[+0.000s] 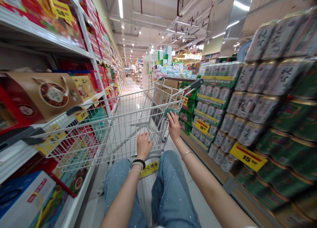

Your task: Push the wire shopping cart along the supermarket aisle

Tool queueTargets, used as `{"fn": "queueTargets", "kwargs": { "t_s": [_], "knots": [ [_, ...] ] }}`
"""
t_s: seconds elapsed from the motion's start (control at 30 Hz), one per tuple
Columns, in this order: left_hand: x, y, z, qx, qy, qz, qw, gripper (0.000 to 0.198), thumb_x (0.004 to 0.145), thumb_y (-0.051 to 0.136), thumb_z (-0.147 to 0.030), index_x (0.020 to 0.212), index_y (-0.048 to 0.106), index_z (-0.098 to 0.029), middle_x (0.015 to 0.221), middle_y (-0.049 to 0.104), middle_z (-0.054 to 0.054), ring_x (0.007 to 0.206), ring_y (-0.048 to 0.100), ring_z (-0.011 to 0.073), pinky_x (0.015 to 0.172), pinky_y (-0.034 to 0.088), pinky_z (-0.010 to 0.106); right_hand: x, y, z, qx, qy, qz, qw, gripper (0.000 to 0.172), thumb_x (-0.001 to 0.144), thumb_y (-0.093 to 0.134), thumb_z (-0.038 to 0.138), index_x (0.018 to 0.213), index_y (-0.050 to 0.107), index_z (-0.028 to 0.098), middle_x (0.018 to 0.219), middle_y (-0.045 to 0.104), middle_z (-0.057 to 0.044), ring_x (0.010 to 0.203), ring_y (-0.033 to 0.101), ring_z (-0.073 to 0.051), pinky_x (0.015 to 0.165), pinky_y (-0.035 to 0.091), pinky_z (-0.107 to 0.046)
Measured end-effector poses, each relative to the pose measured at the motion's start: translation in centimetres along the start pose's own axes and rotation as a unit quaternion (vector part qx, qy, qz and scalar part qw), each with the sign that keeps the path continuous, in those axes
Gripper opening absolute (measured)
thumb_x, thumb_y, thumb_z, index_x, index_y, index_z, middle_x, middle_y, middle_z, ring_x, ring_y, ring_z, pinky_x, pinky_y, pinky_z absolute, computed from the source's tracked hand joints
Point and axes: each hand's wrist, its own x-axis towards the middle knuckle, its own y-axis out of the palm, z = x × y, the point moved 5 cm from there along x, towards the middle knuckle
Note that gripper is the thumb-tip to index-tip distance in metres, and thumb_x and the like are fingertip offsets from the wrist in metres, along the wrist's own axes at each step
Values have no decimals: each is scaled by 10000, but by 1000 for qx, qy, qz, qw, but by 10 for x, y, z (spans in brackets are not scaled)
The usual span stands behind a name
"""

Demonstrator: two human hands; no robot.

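Observation:
A wire shopping cart (119,129) stands sideways in front of my knees, with its dark-ended handle at the right. My left hand (144,145), with a black bead bracelet at its wrist, holds the near wire side with bent fingers. Higher up and to the right, my right hand (174,125) presses a green cloth (169,113) against the wire frame near the handle end. Part of the cloth is hidden under the fingers. The cart's basket shows bare wires and the floor through them.
Shelves of boxed goods (49,92) line the left side close by. Stacked can packs (252,106) with yellow price tags rise at the right. A yellow floor sign (149,168) shows between my knees. The tiled aisle (132,86) runs on ahead.

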Motion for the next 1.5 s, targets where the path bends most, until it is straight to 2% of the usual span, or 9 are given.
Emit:
{"fn": "queueTargets", "kwargs": {
  "t_s": [0.33, 0.47, 0.57, 0.67, 0.87, 1.03, 1.13, 1.37, 1.5],
  "knots": [
    [0, -5, -3, -7, 0, 16, 1000, 479, 755, 518, -113, 1219, 599, -198, 1221, 650, 102, 1183, 543, 279, 1147, 314, 486, -82, 16, -2, 40, -63, 157, 985, 669, 736, 349, -75, 1282, 625, 196, 1358, 609, -80, 1410, 400, -202, 1145, 392, -461],
    [-2, -4, -3, -11, -4, 11, 1000, 484, 756, 511, -101, 1221, 599, -200, 1213, 653, 92, 1188, 540, 272, 1160, 301, 474, -56, -4, 3, 57, -33, 90, 994, 682, 736, 351, -57, 1292, 616, 235, 1342, 618, -69, 1376, 448, -183, 1136, 404, -438],
    [-4, -3, -3, -13, -6, 12, 1000, 498, 750, 510, -93, 1228, 595, -202, 1226, 646, 92, 1200, 533, 269, 1170, 290, 477, -24, -16, 8, 51, -16, 6, 999, 672, 767, 343, -28, 1321, 591, 260, 1401, 568, -56, 1426, 371, -183, 1167, 351, -458],
    [-6, -3, -3, -17, -6, 14, 1000, 497, 754, 514, -102, 1236, 592, -194, 1237, 639, 97, 1208, 525, 273, 1171, 291, 473, -8, -11, 9, 47, -12, -29, 998, 651, 785, 334, -11, 1327, 584, 249, 1424, 543, -59, 1461, 302, -180, 1176, 328, -462],
    [-8, -2, -3, -27, 1, 12, 1000, 509, 757, 525, -105, 1252, 574, -213, 1240, 633, 95, 1218, 520, 273, 1168, 291, 495, -57, 20, 3, 37, -8, 5, 999, 658, 751, 323, -18, 1290, 611, 229, 1386, 579, -61, 1477, 260, -175, 1161, 349, -488],
    [-9, -3, -3, -23, 5, 11, 1000, 507, 757, 525, -106, 1253, 577, -196, 1223, 635, 99, 1202, 522, 274, 1175, 284, 489, -99, 26, 8, 36, -18, 99, 994, 678, 721, 337, -19, 1279, 623, 239, 1339, 620, -53, 1416, 382, -184, 1134, 391, -481],
    [-10, -3, -2, -23, 12, 13, 1000, 525, 750, 518, -95, 1263, 576, -191, 1231, 631, 101, 1199, 521, 276, 1172, 289, 485, -87, 15, 17, 35, -15, 95, 995, 675, 717, 351, -14, 1301, 604, 212, 1304, 635, -76, 1347, 465, -196, 1111, 413, -460],
    [-13, -2, -1, -22, 12, 22, 999, 567, 736, 503, -85, 1289, 557, -199, 1256, 621, 93, 1219, 514, 265, 1171, 279, 494, -25, -4, 29, 41, 38, -72, 996, 685, 731, 340, 26, 1353, 542, 231, 1329, 595, -89, 1311, 482, -196, 1117, 391, -455],
    [-13, -3, -3, -24, 11, 30, 999, 556, 745, 501, -88, 1289, 554, -186, 1257, 618, 93, 1214, 509, 255, 1185, 261, 476, -39, 10, 28, 32, 49, -59, 997, 687, 705, 348, 19, 1325, 567, 219, 1327, 596, -94, 1331, 467, -197, 1121, 389, -452]
  ]
}}
